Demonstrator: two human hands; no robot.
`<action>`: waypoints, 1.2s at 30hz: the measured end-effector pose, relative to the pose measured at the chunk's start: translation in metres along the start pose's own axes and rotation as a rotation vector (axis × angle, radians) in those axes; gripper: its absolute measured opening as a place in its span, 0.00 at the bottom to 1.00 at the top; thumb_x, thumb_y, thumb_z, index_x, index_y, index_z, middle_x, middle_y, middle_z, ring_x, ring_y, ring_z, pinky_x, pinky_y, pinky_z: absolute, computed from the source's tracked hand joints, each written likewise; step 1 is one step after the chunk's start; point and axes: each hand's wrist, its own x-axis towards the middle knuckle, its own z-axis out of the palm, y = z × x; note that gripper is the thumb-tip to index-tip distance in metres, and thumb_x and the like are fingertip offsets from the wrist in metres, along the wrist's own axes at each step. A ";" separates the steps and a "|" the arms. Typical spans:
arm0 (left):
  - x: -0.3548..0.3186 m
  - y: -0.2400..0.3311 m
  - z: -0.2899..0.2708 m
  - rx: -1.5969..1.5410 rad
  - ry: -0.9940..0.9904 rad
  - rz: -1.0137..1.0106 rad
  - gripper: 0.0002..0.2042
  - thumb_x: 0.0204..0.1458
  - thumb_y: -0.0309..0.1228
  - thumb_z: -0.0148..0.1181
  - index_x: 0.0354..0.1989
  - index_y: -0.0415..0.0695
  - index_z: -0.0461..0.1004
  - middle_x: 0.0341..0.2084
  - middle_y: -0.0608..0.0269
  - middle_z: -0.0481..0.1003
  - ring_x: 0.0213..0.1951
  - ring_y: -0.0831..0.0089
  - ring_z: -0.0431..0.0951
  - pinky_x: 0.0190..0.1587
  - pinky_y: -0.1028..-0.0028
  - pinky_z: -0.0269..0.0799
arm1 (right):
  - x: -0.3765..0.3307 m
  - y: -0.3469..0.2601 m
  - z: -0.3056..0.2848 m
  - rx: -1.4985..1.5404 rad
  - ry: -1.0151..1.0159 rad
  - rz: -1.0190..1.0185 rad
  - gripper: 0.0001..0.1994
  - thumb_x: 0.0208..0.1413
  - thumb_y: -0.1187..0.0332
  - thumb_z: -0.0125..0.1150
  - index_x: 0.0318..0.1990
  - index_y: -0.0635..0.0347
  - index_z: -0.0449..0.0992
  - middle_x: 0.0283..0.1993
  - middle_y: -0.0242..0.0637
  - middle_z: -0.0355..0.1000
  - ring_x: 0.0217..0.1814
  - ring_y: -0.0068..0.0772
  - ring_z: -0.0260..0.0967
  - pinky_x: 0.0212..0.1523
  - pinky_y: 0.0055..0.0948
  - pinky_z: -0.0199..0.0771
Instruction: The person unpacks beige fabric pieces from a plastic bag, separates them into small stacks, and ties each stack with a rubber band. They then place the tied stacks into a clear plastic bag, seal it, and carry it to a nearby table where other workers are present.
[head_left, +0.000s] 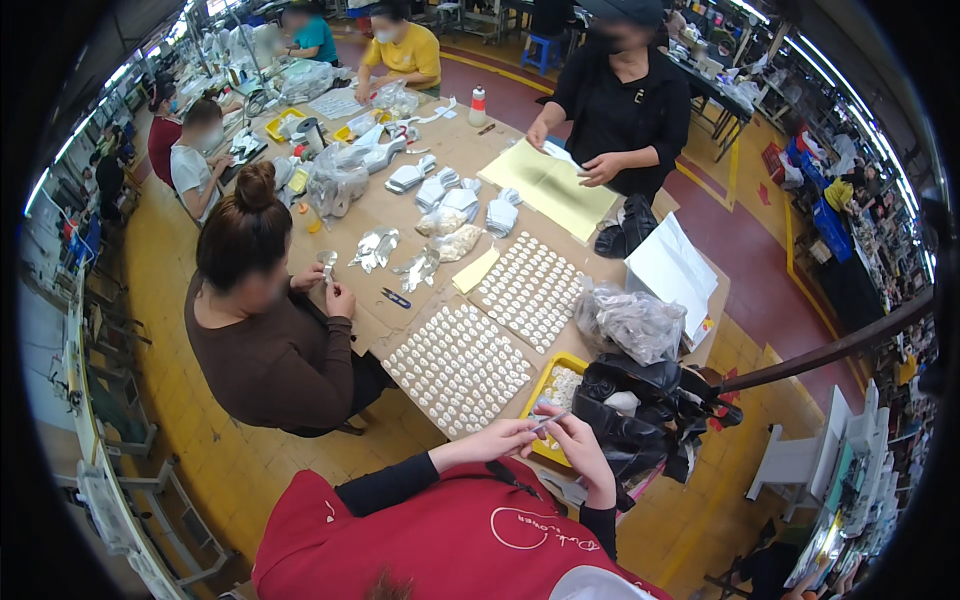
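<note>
Factory assembly floor, likely small-parts workshop. Long cardboard-covered worktable (420,190) with several seated and standing workers around it. Trays of small white parts (458,366) in neat rows, bagged parts (630,322), yellow bins (545,385). Yellow floor with red aisle lines (790,250), more workstations and shelving at room's edges.

Both forearms come up from lower edge in black sleeves, elbows bent, wrists close together. Left hand (497,438) and right hand (574,440) meet at chest height, fingertips pinched toward each other, fingers curled, knuckles up, thumbs tucked under.
</note>
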 end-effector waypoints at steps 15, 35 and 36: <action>-0.102 -0.198 -0.083 0.666 0.683 -0.680 0.15 0.59 0.39 0.55 0.45 0.40 0.76 0.39 0.44 0.79 0.45 0.51 0.79 0.48 0.58 0.73 | -0.007 0.004 -0.007 -0.354 -0.051 0.020 0.19 0.63 0.66 0.58 0.57 0.66 0.73 0.54 0.47 0.75 0.53 0.38 0.74 0.55 0.32 0.71; -0.180 -0.047 -0.053 0.200 -0.220 -1.007 0.30 0.63 0.60 0.34 0.70 0.61 0.50 0.26 0.65 0.77 0.14 0.85 0.56 0.19 0.82 0.53 | -0.013 0.019 -0.006 -0.417 -0.134 -0.024 0.20 0.62 0.65 0.57 0.58 0.65 0.72 0.57 0.51 0.73 0.60 0.48 0.70 0.60 0.36 0.68; -0.181 -0.047 -0.053 0.220 -0.185 -1.019 0.29 0.63 0.60 0.33 0.69 0.61 0.51 0.26 0.65 0.77 0.14 0.85 0.57 0.19 0.81 0.54 | -0.015 0.020 -0.006 -0.415 -0.131 -0.024 0.20 0.62 0.65 0.57 0.58 0.64 0.72 0.57 0.51 0.73 0.60 0.48 0.70 0.60 0.36 0.68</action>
